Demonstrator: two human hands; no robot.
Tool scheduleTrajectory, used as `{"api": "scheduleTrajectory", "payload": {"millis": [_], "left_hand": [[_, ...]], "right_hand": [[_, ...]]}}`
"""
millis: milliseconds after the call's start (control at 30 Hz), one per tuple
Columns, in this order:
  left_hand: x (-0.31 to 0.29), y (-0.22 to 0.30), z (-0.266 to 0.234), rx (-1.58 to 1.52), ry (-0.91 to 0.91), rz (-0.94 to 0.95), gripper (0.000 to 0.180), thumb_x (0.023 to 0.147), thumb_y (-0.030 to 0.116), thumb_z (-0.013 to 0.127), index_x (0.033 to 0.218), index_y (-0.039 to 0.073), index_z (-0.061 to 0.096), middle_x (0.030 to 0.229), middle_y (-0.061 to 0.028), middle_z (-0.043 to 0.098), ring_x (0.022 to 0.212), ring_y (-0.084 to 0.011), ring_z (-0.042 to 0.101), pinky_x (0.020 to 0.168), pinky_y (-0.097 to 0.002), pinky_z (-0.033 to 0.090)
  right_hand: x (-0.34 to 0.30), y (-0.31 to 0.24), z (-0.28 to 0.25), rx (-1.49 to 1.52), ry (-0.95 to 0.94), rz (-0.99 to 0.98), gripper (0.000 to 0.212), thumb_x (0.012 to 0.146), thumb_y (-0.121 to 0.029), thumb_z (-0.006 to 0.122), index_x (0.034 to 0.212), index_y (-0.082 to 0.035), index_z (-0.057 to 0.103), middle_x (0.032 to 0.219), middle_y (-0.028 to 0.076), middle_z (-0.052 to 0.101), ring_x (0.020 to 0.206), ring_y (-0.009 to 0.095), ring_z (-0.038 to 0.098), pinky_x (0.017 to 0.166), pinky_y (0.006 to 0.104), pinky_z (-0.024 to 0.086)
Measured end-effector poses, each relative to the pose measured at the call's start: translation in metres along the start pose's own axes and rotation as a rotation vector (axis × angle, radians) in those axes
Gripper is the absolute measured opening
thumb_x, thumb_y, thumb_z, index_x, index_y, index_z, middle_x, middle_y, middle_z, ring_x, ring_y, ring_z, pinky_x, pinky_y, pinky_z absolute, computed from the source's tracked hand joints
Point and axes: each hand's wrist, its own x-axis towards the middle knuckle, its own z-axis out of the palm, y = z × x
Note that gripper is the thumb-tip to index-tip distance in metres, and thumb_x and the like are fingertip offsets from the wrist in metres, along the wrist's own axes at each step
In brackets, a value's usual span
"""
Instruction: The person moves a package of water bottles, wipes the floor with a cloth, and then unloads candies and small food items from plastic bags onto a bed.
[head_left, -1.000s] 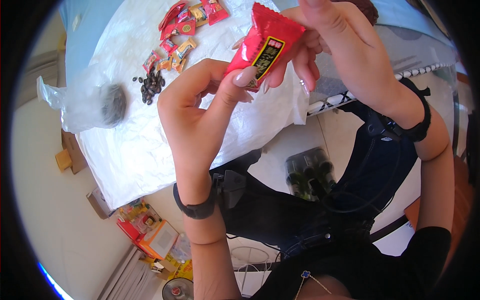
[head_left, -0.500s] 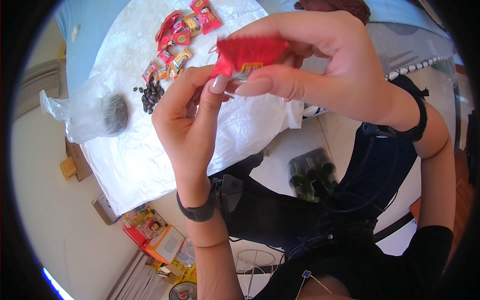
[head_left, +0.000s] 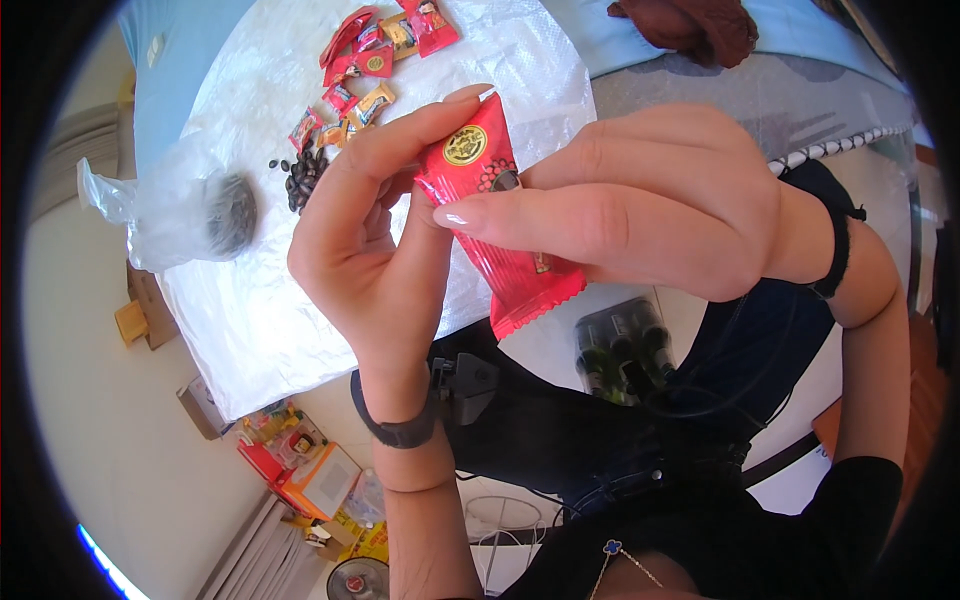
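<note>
Head view is showing you a pale floor (head_left: 555,340), with a white woven plastic sheet (head_left: 270,310) spreading above it. Pale blue fabric (head_left: 180,60) is showing along the far-left edge. On the sheet, a clear plastic bag (head_left: 165,220) with dark contents is lying at the left. Red and yellow wrapped sweets (head_left: 375,62) are lying loosely grouped farther off, and a pile of small dark seeds (head_left: 303,180) is resting just beside them.

Your left hand (head_left: 355,220) is grasping the upper-left end of a red candy packet (head_left: 510,270) while your right hand (head_left: 680,200) is pinching its middle, thumb across the front; both are holding it up over the sheet's near edge. Its glossy wrapper is creasing along its length and ending below in a zigzag edge. A round gold emblem (head_left: 465,146) is facing you near the top.
</note>
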Motion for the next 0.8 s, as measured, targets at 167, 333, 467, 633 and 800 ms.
{"api": "scheduleTrajectory", "payload": {"millis": [167, 333, 467, 633, 800], "left_hand": [[0.001, 0.0, 0.003, 0.004, 0.031, -0.025, 0.03, 0.072, -0.011, 0.041, 0.1, -0.009, 0.052, 0.098, -0.0183, 0.057, 0.091, -0.0197, 0.057, 0.082, -0.0285, 0.044], [0.002, 0.001, 0.0, -0.005, 0.035, 0.002, 0.029, 0.078, -0.006, 0.041, 0.105, -0.009, 0.049, 0.105, -0.0195, 0.054, 0.094, -0.0202, 0.056, 0.084, -0.0299, 0.044], [0.002, -0.004, 0.005, -0.104, 0.115, -0.002, 0.033, 0.079, -0.002, 0.043, 0.111, -0.009, 0.045, 0.11, -0.0204, 0.051, 0.095, -0.0206, 0.055, 0.084, -0.0302, 0.044], [0.001, -0.002, -0.001, -0.099, 0.069, 0.041, 0.033, 0.079, 0.001, 0.043, 0.112, -0.009, 0.043, 0.113, -0.0213, 0.049, 0.095, -0.0217, 0.055, 0.085, -0.0314, 0.043], [0.001, -0.003, -0.003, -0.104, 0.051, -0.015, 0.032, 0.083, 0.008, 0.043, 0.111, -0.008, 0.043, 0.109, -0.0202, 0.051, 0.096, -0.0222, 0.054, 0.085, -0.0315, 0.042]], "right_hand": [[-0.001, 0.001, 0.003, 0.118, 0.006, 0.045, 0.05, 0.06, -0.026, 0.071, 0.102, -0.004, 0.054, 0.078, 0.009, 0.06, 0.059, 0.02, 0.058, 0.046, 0.0242, 0.043], [0.002, 0.001, 0.005, 0.145, 0.021, 0.08, 0.052, 0.058, -0.024, 0.073, 0.101, -0.003, 0.054, 0.076, 0.009, 0.059, 0.06, 0.02, 0.058, 0.048, 0.0244, 0.044], [-0.001, 0.005, 0.007, 0.139, 0.011, 0.082, 0.049, 0.058, -0.015, 0.073, 0.101, -0.004, 0.054, 0.079, 0.01, 0.058, 0.061, 0.02, 0.057, 0.05, 0.0254, 0.046], [0.001, 0.003, 0.007, 0.103, -0.04, 0.068, 0.048, 0.057, -0.006, 0.073, 0.101, -0.006, 0.054, 0.081, 0.01, 0.056, 0.064, 0.02, 0.057, 0.052, 0.0257, 0.046], [-0.001, -0.001, 0.013, 0.164, 0.021, 0.119, 0.043, 0.06, -0.001, 0.071, 0.1, -0.006, 0.055, 0.08, 0.009, 0.053, 0.064, 0.019, 0.055, 0.054, 0.0225, 0.045]]}}
